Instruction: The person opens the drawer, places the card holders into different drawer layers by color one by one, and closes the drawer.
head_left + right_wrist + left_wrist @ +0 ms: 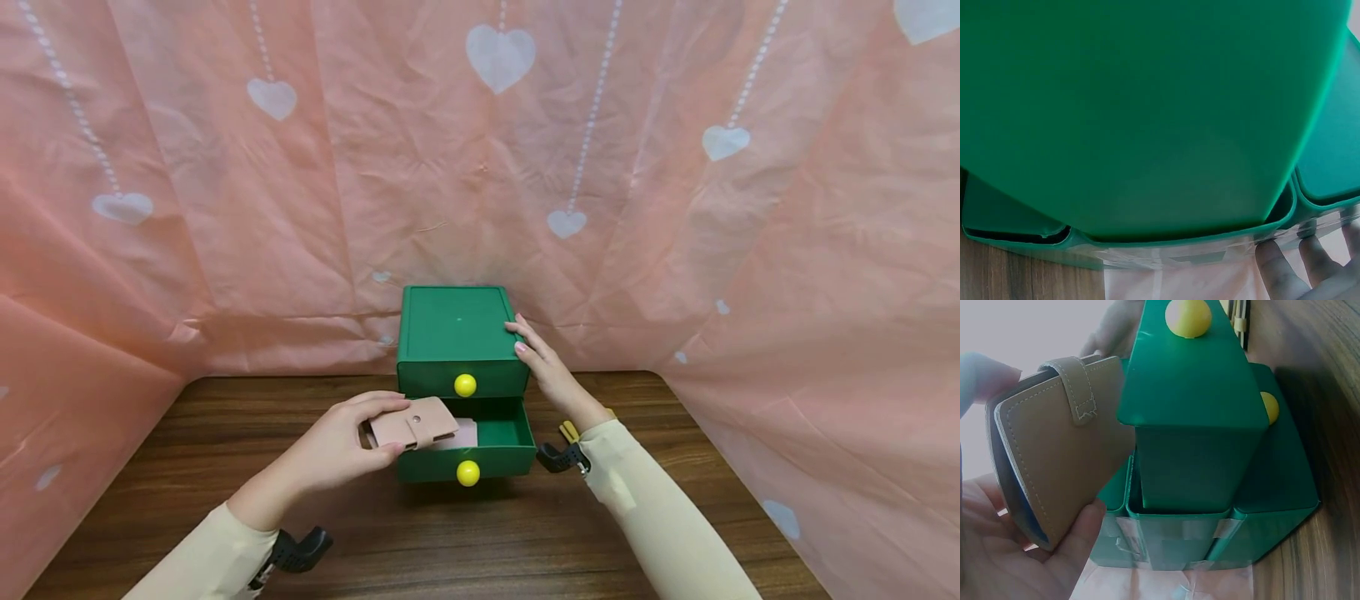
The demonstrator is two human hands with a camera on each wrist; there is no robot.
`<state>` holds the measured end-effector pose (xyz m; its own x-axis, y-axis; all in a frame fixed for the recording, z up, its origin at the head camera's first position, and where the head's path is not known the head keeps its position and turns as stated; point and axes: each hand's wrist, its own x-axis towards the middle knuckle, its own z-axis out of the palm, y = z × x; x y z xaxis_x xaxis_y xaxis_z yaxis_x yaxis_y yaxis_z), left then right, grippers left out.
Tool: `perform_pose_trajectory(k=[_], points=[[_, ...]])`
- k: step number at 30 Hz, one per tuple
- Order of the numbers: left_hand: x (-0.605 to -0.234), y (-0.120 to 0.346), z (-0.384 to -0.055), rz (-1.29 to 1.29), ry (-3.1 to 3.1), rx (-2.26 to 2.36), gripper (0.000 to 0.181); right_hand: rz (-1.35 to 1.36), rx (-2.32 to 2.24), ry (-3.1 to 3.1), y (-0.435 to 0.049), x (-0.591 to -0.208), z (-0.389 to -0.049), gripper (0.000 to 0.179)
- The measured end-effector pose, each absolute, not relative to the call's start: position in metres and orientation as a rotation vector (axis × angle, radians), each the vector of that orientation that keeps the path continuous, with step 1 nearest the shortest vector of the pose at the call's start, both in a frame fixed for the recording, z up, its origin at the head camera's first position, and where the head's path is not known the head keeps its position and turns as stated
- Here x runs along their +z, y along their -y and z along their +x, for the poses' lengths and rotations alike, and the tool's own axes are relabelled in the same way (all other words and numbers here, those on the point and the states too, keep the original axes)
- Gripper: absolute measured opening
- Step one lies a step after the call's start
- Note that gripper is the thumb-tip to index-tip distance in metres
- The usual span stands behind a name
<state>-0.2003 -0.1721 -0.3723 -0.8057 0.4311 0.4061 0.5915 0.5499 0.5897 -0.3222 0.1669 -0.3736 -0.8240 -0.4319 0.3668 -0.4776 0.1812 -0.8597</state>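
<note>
My left hand (341, 442) holds a pale pink wallet (414, 422) with a snap strap, its thumb and fingers gripping opposite edges. The wallet overlaps the left side of the pulled-out green drawer (506, 462), with a yellow knob on its front. In the left wrist view the wallet (1063, 450) is tilted beside that drawer (1191, 381). A flat pale pink piece (467, 433) shows inside the drawer, partly behind the wallet. My right hand (551, 371) rests with extended fingers on the right edge of the green cabinet (457, 325); its fingers (1279, 272) touch the cabinet's side.
Above the pulled-out drawer is a closed one with a yellow knob (465, 385). Another drawer (1288, 450) sits below it, closed. A small yellow item (569, 431) lies on the brown wooden table (360, 533) by the right wrist. A pink curtain (480, 183) with hearts surrounds the table.
</note>
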Motion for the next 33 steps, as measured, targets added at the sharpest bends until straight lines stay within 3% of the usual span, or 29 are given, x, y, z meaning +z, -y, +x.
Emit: perform_pose_trajectory(k=[33], points=[[-0.369, 0.139, -0.219, -0.96, 2.677, -1.039, 0.049, 0.908, 1.77, 2.392, -0.166, -0.372, -0.321, 0.047]])
